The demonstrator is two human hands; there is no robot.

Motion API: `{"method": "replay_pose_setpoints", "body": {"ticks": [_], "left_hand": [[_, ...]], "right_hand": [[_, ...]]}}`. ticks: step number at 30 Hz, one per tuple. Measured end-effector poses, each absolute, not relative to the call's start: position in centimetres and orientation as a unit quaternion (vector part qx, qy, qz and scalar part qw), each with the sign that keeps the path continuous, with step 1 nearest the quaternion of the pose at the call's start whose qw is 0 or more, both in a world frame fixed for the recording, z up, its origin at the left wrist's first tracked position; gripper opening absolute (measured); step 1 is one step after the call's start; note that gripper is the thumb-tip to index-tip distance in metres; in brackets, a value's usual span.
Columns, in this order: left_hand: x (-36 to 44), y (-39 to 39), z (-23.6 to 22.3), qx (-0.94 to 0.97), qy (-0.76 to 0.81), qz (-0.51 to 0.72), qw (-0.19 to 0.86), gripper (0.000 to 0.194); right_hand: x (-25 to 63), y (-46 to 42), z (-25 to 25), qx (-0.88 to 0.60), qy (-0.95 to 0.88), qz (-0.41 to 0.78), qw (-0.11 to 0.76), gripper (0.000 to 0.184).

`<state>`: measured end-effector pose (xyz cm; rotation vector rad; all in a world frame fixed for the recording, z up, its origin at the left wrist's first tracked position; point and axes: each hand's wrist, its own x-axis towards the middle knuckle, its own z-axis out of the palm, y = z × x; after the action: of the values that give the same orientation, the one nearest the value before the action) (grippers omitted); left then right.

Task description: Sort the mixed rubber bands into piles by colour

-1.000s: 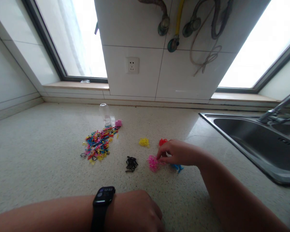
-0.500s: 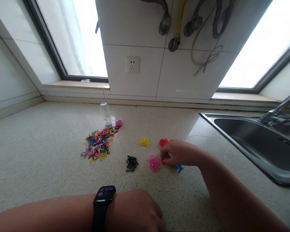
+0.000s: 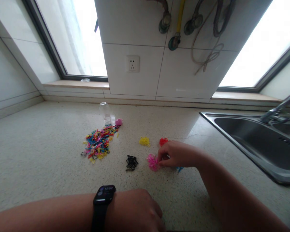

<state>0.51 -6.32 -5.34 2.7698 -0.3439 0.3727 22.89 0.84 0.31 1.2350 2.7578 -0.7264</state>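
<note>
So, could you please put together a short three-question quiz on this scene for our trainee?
1. Which of these piles is closest to the right hand: (a) the yellow pile, (b) the pink pile, or (c) the black pile?
2. True or false: the clear container is nearer the tiled wall than the mixed-colour pile is.
3. Fill in the missing words: just behind the left hand, the person wears a ____ ____.

Key:
1. b
2. True
3. black watch
</note>
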Motion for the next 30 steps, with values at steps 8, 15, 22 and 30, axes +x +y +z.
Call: {"method": "replay_pose_setpoints", "body": {"ticks": [8, 15, 22, 30], "left_hand": [[0.6, -6.3, -5.3, 0.974, -0.114, 0.12, 0.157, 0.048], [0.6, -6.3, -5.4, 0.976, -0.112, 0.11, 0.153, 0.049], [0.5, -6.3, -5.6, 0.974, -0.109, 0.125, 0.153, 0.05], [0.6, -6.3, -5.1, 0.979, -0.117, 0.099, 0.137, 0.049]], "right_hand": [[23.7, 1.2, 0.3, 0.42, 0.887, -0.195, 0.004, 0.019], [23.0, 1.1, 0.3, 0.409, 0.888, -0.212, -0.002, 0.02], [24.2, 1.9, 0.3, 0.443, 0.859, -0.228, -0.121, 0.022], [26.5, 6.0, -4.0, 0.546, 0.744, -0.193, -0.332, 0.031]]}}
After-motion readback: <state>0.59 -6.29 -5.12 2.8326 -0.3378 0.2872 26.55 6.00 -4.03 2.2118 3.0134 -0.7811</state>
